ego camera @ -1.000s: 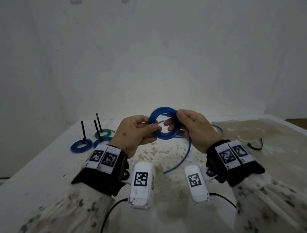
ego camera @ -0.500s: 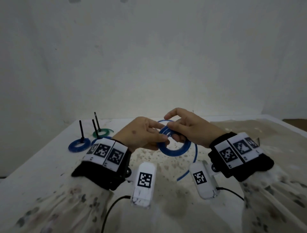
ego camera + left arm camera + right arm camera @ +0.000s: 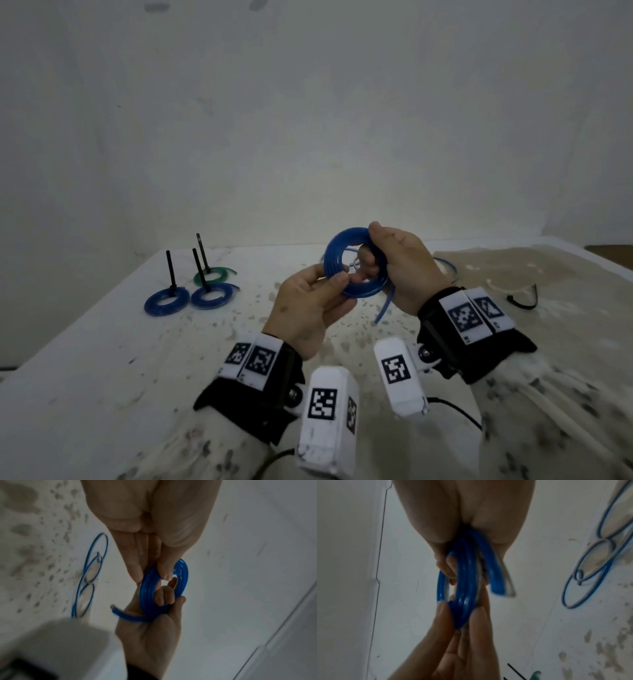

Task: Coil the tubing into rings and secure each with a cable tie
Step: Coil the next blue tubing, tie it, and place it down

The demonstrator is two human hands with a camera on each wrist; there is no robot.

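Fingertips [image 3: 337,281] of the left hand [image 3: 305,308] pinch the lower left edge of a blue tubing coil [image 3: 346,263], thumb against forefinger. The right hand [image 3: 400,267] grips the coil's right side, thumb on its top edge and fingers curled through the middle. The coil is held upright in the air between both hands, above a stained white table [image 3: 102,359]. A short loose tubing end [image 3: 385,306] hangs below the right hand. More blue tubing [image 3: 89,577] lies in loose loops on the table beyond. At far left, 3 finished rings lie flat, 2 blue [image 3: 166,302] and 1 green [image 3: 214,274], each with a black cable tie [image 3: 170,269] standing upright.
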